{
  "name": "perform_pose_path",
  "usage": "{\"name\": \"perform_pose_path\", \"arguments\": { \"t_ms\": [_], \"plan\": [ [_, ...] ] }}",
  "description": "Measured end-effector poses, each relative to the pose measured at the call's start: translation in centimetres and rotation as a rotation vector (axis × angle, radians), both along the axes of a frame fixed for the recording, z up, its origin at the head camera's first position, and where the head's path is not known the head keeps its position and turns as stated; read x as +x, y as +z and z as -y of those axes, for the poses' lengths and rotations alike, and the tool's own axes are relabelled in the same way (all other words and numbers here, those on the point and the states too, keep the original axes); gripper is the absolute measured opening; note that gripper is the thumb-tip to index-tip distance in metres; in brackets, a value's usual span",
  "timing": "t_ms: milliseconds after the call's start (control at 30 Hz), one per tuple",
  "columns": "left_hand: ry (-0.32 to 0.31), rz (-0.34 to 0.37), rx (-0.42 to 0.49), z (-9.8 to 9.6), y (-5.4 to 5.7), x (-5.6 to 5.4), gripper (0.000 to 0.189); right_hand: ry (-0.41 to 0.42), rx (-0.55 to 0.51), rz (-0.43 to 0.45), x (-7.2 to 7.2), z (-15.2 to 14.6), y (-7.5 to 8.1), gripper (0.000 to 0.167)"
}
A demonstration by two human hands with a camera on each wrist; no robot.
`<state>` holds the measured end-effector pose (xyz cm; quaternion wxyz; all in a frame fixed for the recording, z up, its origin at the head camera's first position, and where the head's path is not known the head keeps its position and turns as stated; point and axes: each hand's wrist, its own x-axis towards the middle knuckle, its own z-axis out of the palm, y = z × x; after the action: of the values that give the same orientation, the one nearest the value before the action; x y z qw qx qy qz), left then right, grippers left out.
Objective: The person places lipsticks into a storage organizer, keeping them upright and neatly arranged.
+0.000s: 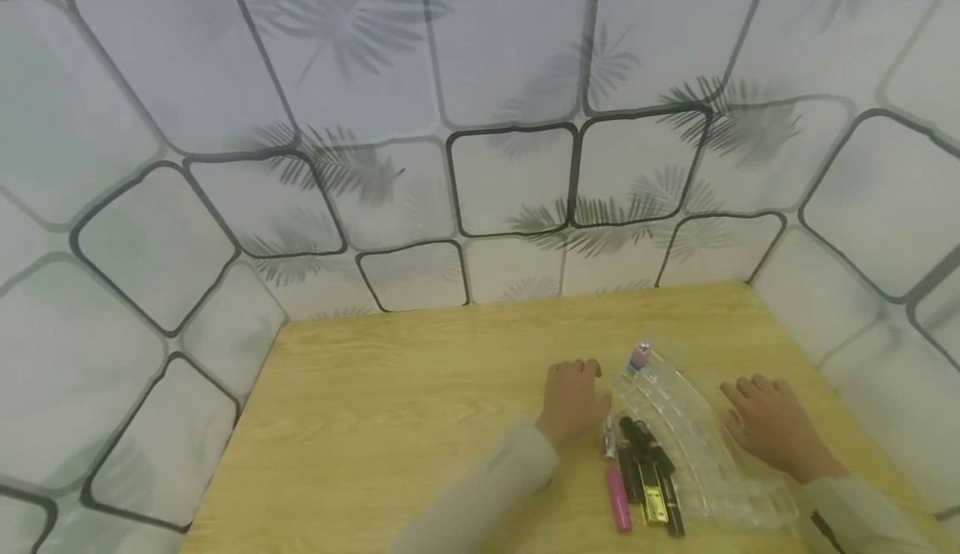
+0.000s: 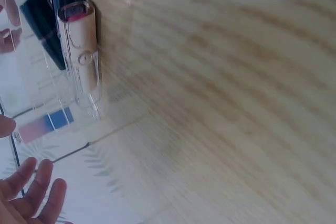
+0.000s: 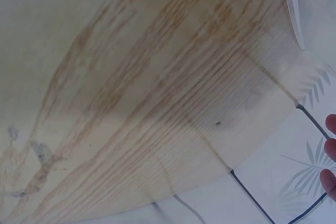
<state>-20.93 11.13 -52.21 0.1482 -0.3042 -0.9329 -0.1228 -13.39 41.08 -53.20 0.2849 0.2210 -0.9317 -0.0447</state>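
Observation:
In the head view a curved clear plastic organizer (image 1: pixel 693 433) with small compartments lies between my two hands. At its far end stands a pink-and-blue tube (image 1: pixel 640 356). My left hand (image 1: pixel 575 400) is left of the organizer, its fingers loosely bent and holding nothing. My right hand (image 1: pixel 776 427) is at the organizer's right side, also holding nothing; whether it touches the rim I cannot tell. Near the left hand lie a clear-cased beige tube (image 2: pixel 81 51), a bright pink tube (image 1: pixel 618 497) and several black lipstick-like tubes (image 1: pixel 632 471), one with a gold part (image 1: pixel 655 504).
The wood-grain table (image 1: pixel 390 421) extends to the left and behind the organizer. Walls with a leaf-and-grid pattern (image 1: pixel 517 179) enclose it at the back and on both sides.

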Motion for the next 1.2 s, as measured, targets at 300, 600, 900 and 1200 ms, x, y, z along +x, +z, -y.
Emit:
{"name": "perform_pose_path", "arguments": {
  "t_ms": [300, 600, 900, 1200],
  "plan": [
    [0.045, 0.040, -0.166, -0.6, -2.5, 2.3, 0.035, 0.002, -0.015, 0.002, 0.1, 0.1, 0.2, 0.032],
    [0.087, 0.138, -0.196, -1.2, -3.4, 3.3, 0.042, 0.006, -0.015, -0.015, 0.2, 0.2, 0.0, 0.030],
    [0.122, 0.266, -0.222, -0.9, -1.8, 3.1, 0.038, 0.014, -0.020, -0.016, 0.2, 0.3, 0.0, 0.032],
    [0.145, 0.201, -0.248, -0.5, -1.9, 2.2, 0.034, 0.019, -0.026, -0.021, 0.1, 0.1, -0.2, 0.031]
  ]
}}
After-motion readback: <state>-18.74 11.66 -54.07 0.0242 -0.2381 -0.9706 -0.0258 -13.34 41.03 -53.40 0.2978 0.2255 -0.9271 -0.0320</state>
